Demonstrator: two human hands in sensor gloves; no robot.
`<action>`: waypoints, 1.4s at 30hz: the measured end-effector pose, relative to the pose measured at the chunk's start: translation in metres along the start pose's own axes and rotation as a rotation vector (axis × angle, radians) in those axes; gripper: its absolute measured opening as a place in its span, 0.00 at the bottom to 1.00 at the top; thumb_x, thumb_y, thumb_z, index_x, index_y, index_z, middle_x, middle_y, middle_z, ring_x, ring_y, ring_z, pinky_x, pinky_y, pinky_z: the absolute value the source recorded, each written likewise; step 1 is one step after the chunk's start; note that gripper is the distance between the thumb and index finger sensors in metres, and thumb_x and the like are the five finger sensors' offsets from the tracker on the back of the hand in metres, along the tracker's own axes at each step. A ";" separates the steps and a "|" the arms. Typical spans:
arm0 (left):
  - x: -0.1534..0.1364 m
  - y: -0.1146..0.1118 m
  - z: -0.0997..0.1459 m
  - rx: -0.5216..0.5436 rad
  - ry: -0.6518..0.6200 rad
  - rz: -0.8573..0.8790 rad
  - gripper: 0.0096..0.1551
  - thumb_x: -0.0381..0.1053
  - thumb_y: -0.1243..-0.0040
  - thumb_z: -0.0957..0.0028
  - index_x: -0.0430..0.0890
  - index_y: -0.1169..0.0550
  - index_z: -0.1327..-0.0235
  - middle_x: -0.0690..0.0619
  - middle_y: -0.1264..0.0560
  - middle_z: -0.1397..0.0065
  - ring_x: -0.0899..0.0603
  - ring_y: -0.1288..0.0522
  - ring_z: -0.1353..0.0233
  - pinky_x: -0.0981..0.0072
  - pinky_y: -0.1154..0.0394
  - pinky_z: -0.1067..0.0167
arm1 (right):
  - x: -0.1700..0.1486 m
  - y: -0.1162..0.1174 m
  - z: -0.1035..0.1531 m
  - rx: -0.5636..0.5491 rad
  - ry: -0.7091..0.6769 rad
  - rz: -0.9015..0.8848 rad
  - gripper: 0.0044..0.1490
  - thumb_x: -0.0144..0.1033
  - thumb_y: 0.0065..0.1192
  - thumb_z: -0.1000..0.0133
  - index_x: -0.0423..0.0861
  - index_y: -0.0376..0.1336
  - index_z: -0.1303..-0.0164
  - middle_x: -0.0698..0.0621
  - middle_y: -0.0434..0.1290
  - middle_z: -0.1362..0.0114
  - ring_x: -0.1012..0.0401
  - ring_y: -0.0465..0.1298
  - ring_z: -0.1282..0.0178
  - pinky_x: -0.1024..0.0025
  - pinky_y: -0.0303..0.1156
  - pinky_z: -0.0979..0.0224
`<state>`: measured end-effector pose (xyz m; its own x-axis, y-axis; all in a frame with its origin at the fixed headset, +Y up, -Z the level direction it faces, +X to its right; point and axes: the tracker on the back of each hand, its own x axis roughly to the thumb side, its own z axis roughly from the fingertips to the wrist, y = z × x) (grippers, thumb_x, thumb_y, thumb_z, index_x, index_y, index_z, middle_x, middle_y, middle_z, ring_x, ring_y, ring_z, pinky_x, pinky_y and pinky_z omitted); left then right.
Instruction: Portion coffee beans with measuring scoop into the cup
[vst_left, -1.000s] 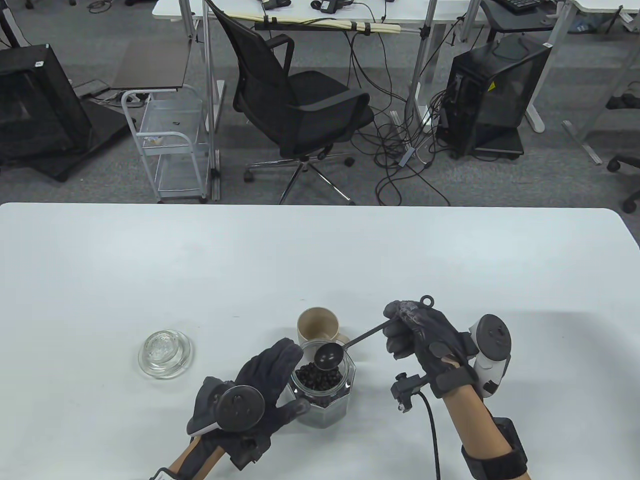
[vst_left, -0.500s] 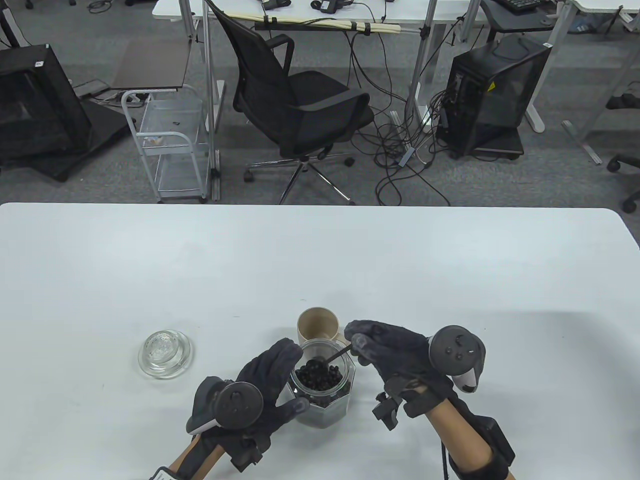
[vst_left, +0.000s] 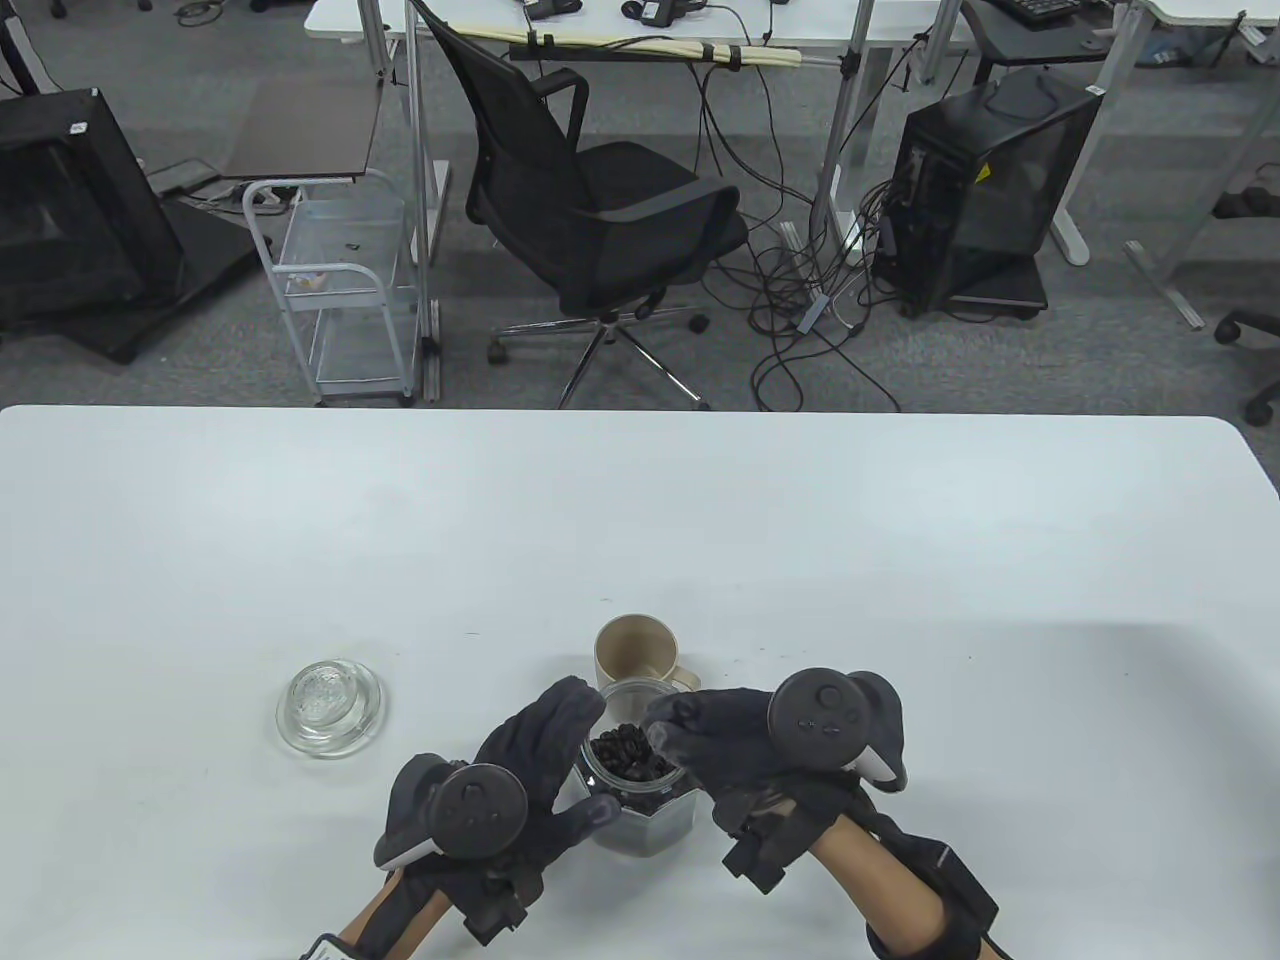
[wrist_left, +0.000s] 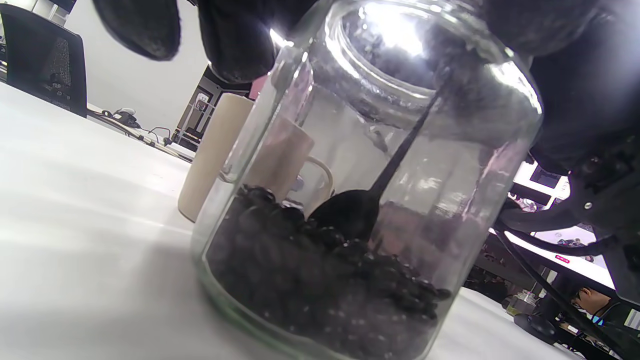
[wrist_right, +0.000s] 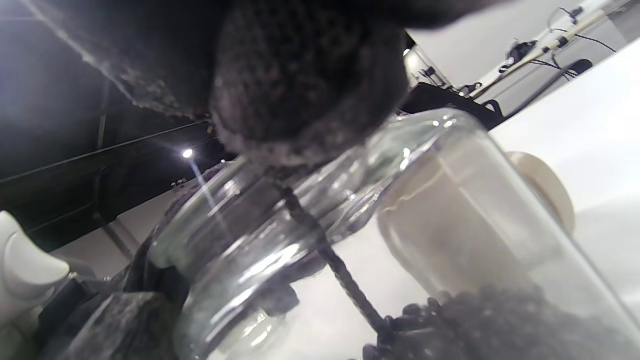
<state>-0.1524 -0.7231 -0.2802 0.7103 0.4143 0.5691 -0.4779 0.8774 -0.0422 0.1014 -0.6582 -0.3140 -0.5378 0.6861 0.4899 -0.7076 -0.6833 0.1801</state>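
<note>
I see a white table (vst_left: 640, 520) filling the lower half of the table view, with grey carpet, a black office chair (vst_left: 590, 190), a wire trolley (vst_left: 330, 290) and a black computer tower (vst_left: 985, 185) along the top. A glass lid (vst_left: 329, 707) lies at lower left. Low in the centre, my left hand (vst_left: 520, 780) curls its fingers round the glass jar (vst_left: 640, 790) of coffee beans (vst_left: 628, 752). My right hand (vst_left: 750, 750) covers the jar mouth from the right and hides the measuring scoop there. The left wrist view shows the scoop (wrist_left: 350, 212) through the glass, bowl dug into the beans, handle rising to the right hand's fingers, which pinch it. The beige cup (vst_left: 637, 652) stands just above the jar, empty as far as I can see.
</note>
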 end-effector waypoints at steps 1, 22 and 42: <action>0.000 0.000 0.000 0.000 0.000 0.001 0.56 0.78 0.57 0.45 0.50 0.60 0.16 0.43 0.54 0.10 0.36 0.37 0.15 0.33 0.37 0.24 | -0.003 0.000 0.000 -0.010 0.028 -0.030 0.27 0.51 0.70 0.44 0.43 0.79 0.49 0.43 0.87 0.60 0.64 0.84 0.75 0.78 0.78 0.74; 0.001 0.000 0.001 -0.001 0.002 0.001 0.56 0.78 0.57 0.45 0.51 0.60 0.16 0.44 0.54 0.10 0.36 0.37 0.15 0.33 0.37 0.24 | -0.079 -0.009 0.012 -0.143 0.464 -0.776 0.27 0.52 0.67 0.42 0.41 0.79 0.52 0.44 0.87 0.65 0.65 0.86 0.76 0.78 0.80 0.75; 0.001 0.000 0.001 -0.002 0.002 0.001 0.56 0.78 0.57 0.45 0.51 0.60 0.16 0.44 0.54 0.10 0.36 0.37 0.16 0.33 0.37 0.24 | -0.111 -0.020 0.013 -0.212 0.521 -0.898 0.27 0.53 0.64 0.40 0.42 0.77 0.50 0.46 0.86 0.62 0.64 0.85 0.72 0.76 0.80 0.71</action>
<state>-0.1523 -0.7227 -0.2788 0.7110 0.4153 0.5674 -0.4776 0.8775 -0.0439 0.1811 -0.7238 -0.3604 0.1281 0.9745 -0.1843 -0.9815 0.1513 0.1174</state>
